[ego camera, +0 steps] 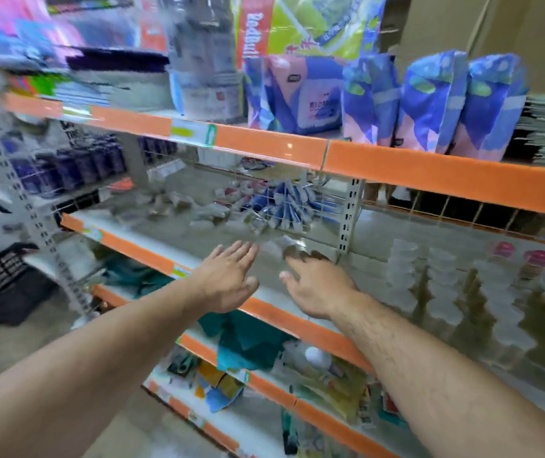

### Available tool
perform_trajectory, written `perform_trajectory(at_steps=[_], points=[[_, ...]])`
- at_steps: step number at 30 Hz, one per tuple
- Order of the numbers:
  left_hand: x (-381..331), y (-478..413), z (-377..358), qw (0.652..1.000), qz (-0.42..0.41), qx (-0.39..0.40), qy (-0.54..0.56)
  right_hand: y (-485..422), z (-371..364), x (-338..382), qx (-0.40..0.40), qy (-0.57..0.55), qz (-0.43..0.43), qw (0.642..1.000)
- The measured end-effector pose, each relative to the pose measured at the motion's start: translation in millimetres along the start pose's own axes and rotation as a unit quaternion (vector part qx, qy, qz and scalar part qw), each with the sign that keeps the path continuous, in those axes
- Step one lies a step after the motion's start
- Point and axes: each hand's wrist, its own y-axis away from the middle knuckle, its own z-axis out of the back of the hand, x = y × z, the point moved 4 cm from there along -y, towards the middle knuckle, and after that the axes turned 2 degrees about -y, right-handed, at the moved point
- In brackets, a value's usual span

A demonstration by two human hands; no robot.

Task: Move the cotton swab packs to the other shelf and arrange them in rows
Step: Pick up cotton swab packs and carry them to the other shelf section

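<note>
Left hand (pixel 228 279) and right hand (pixel 317 287) hover side by side over the middle shelf (pixel 152 228), fingers released; blurred pale packs (pixel 206 213) lie farther back.

The grey shelf board (pixel 172 239) is bare along its front. A white wire-mesh divider (pixel 284 206) blocks the rear; a perforated grey metal upright (pixel 350 216) blocks the right.

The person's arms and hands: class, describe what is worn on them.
The left forearm and right forearm are bare to the frame edge: no sleeves show. The left hand and right hand wear no gloves, watch, ring or bracelet. The right forearm is visibly hairy.
</note>
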Motion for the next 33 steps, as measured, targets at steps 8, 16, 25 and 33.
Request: perform_trajectory(at_steps=[8,16,25,33], points=[[142.9,35.0,-12.3,0.997,0.055,-0.023,0.05,-77.8,-24.6,108.1,0.023,0.038,0.033,0.998],[296.3,56.7,-30.8,0.995,0.086,-0.003,0.056,-169.0,-67.2,230.3,0.04,0.043,0.047,0.997],[405.5,29.6,-48.8,0.991,0.117,-0.002,0.058,-275.9,-97.7,306.4,0.076,0.05,0.067,0.994],[466.0,-33.4,-58.3,0.988,0.142,0.012,0.067,-387.0,-121.0,307.4,0.073,0.0,0.066,0.995]])
